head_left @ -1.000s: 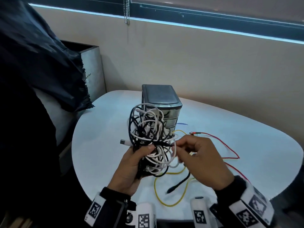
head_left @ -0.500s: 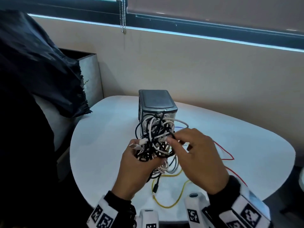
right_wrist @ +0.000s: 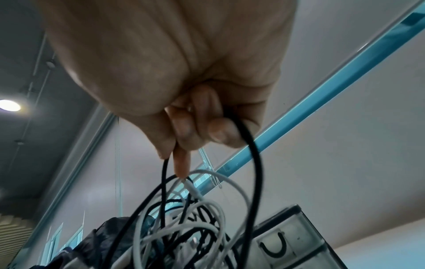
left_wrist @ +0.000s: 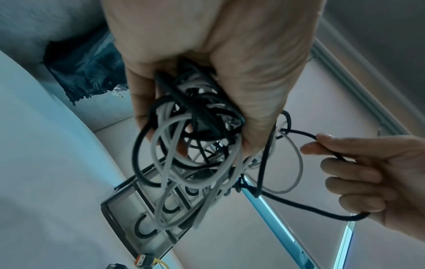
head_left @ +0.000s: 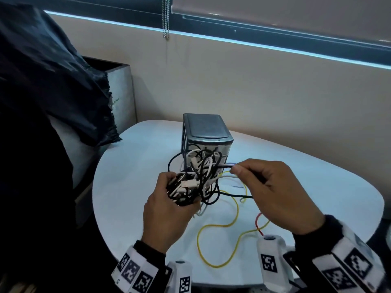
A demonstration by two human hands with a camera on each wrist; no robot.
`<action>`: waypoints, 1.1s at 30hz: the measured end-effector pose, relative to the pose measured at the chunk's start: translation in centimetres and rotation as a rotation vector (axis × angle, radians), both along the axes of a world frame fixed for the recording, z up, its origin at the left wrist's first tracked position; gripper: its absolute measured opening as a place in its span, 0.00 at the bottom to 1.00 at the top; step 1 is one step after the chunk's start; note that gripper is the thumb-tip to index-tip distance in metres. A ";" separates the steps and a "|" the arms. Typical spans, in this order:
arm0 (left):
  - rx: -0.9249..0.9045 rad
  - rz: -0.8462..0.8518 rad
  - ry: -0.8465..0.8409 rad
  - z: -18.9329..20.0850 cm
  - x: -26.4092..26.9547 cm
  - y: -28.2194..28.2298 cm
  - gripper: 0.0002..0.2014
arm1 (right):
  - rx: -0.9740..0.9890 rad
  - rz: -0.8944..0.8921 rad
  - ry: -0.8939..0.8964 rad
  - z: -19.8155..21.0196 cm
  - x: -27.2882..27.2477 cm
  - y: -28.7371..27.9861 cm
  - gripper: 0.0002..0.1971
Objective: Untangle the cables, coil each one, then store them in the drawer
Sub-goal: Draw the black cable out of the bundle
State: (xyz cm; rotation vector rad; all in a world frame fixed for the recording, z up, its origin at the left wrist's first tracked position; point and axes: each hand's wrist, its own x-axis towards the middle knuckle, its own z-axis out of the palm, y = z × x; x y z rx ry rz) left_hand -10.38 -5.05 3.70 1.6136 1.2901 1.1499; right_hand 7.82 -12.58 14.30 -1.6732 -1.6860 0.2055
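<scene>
A tangle of black and white cables (head_left: 196, 178) (left_wrist: 190, 145) (right_wrist: 184, 233) hangs in the air above the white table (head_left: 131, 187). My left hand (head_left: 167, 206) (left_wrist: 207, 72) grips the bundle from below. My right hand (head_left: 273, 191) (left_wrist: 358, 174) (right_wrist: 174, 109) pinches a black cable (head_left: 234, 195) (left_wrist: 299, 132) (right_wrist: 255, 163) and draws a loop of it out to the right. A yellow cable (head_left: 230, 225) and a red cable (head_left: 257, 220) trail on the table. A small grey drawer unit (head_left: 206, 132) (left_wrist: 140, 218) (right_wrist: 289, 242) stands behind the tangle, its drawers closed.
A black bag (head_left: 53, 81) and a grey bin (head_left: 120, 96) sit left of the table. The wall and a window sill (head_left: 254, 43) run behind. A USB plug (left_wrist: 144, 258) lies by the drawer unit's base.
My right hand has moved right, away from the bundle, drawing a black cable out with it. The left hand keeps its grip on the tangle.
</scene>
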 end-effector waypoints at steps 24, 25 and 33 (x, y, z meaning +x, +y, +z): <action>0.406 0.051 -0.106 0.7 1.0 -1.3 0.46 | 0.086 -0.025 0.338 -2.7 -2.1 -1.0 0.19; 0.455 0.054 -0.095 0.7 1.0 -1.2 0.38 | 0.078 -0.021 0.335 -2.6 -2.2 -0.9 0.20; 0.632 0.071 -0.133 0.3 0.5 -0.9 0.22 | 0.055 -0.010 0.370 -2.3 -3.3 -0.8 0.18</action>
